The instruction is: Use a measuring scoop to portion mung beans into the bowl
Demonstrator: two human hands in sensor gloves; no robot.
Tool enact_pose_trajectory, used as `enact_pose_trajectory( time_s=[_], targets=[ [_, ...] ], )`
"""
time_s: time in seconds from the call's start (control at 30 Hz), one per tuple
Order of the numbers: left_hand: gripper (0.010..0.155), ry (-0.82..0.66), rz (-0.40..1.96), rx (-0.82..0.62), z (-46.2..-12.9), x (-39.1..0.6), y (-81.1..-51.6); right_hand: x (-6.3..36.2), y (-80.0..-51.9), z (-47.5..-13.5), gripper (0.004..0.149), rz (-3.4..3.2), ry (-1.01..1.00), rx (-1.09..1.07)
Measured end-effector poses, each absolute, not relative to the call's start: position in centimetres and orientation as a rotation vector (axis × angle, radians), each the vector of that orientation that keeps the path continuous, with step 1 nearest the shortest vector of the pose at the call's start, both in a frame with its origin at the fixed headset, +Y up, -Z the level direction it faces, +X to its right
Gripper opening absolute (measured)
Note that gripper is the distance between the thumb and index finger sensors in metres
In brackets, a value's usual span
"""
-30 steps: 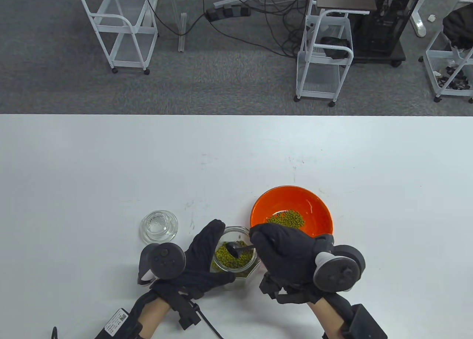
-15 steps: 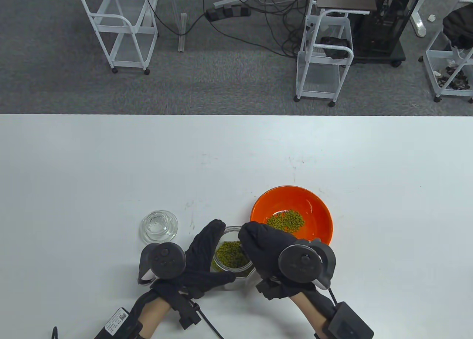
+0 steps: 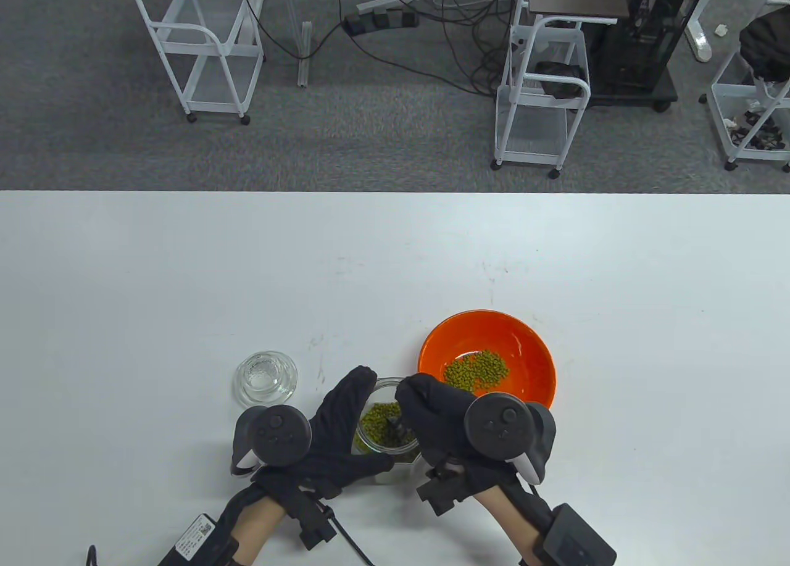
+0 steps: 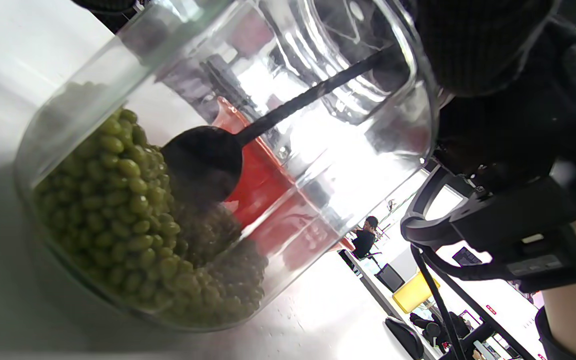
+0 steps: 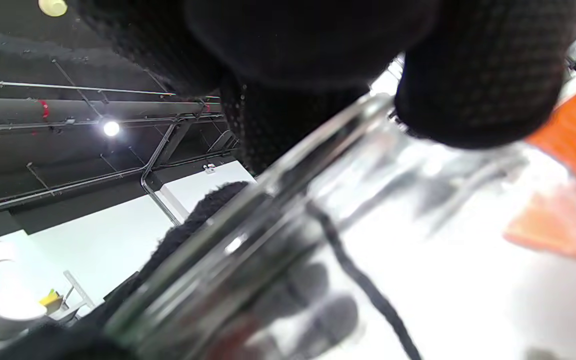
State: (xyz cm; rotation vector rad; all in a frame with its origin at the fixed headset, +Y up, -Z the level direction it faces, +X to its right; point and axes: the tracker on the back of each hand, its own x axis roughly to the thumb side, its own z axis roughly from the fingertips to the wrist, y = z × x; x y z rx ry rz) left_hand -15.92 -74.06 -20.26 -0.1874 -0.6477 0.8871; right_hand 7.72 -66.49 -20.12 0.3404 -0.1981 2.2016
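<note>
Near the front edge of the white worktop [image 3: 185,270], the left hand [image 3: 333,430] wraps its fingers [image 3: 352,390] round a clear glass jar [image 3: 389,430], steadying it upright. Mung beans [image 4: 118,200] fill the lower part of the jar. The right hand [image 3: 450,430] sits just above the jar's mouth, fingers curled tight on the thin handle of a black measuring scoop [image 4: 203,165]. In the left wrist view the scoop's round head is down inside the jar, pressed into the top of the beans; whether it holds any is hard to tell through the glass. Just beyond the right hand stands an orange bowl [image 3: 531,350], close beside the jar, with a small heap of beans at its middle. A glass lid [image 3: 266,378] lies on the worktop near the left hand, apart from the jar.
</note>
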Motion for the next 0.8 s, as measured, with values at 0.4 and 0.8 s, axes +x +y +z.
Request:
enact_pose_trajectory(
  time_s=[0.4, 0.8],
  targets=[
    [0.114, -0.647, 0.886, -0.186, -20.3, -15.9, -74.1, 7.9, -66.8, -20.4, 0.042, 2.102, -0.003, 0.261],
    [0.114, -0.647, 0.887, -0.186, -20.3, -15.9, -74.1, 8.7, -68.4, -21.4, 0.042, 1.933, 0.209, 0.175]
  ],
)
